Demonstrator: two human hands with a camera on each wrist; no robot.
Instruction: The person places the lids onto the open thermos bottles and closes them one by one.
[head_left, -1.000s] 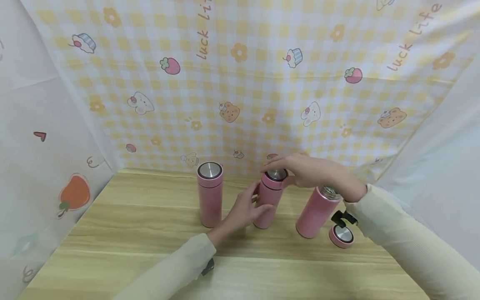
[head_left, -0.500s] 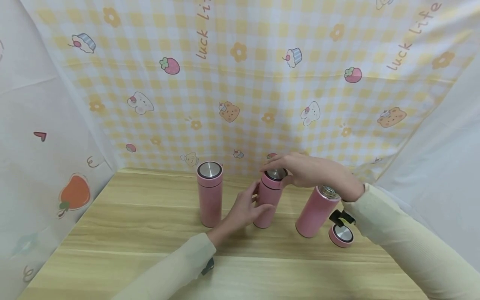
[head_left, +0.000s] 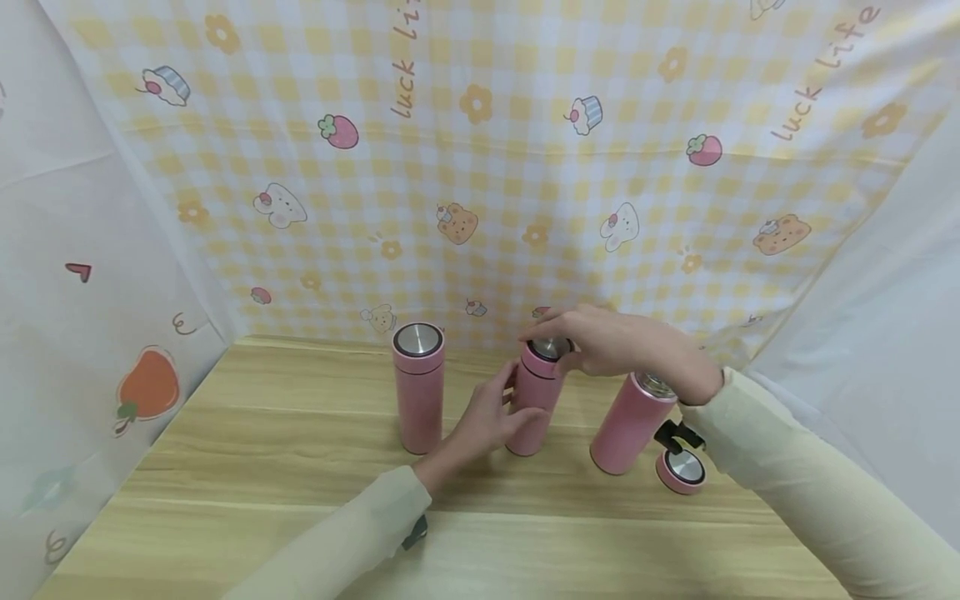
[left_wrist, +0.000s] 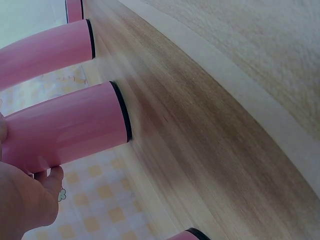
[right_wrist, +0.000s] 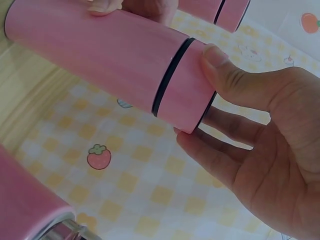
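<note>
A pink thermos bottle stands upright at the middle of the row, its silver-topped lid on. Around its body my left hand curls, thumb in front and fingers behind. From above, my right hand grips the lid's rim between thumb and fingertips, as the right wrist view shows closely. In the left wrist view the left hand is partly cut off at the edge. A dark seam runs between lid and body; whether the lid has turned cannot be told.
Left of my hands stands another lidded pink thermos. To the right is a lidless thermos, its mouth partly behind my right wrist. Beside it a loose lid lies on the wooden table. A checked cloth hangs behind.
My right wrist has shifted slightly left while the fingers stay on the lid. The left hand and the bottles have not visibly moved.
</note>
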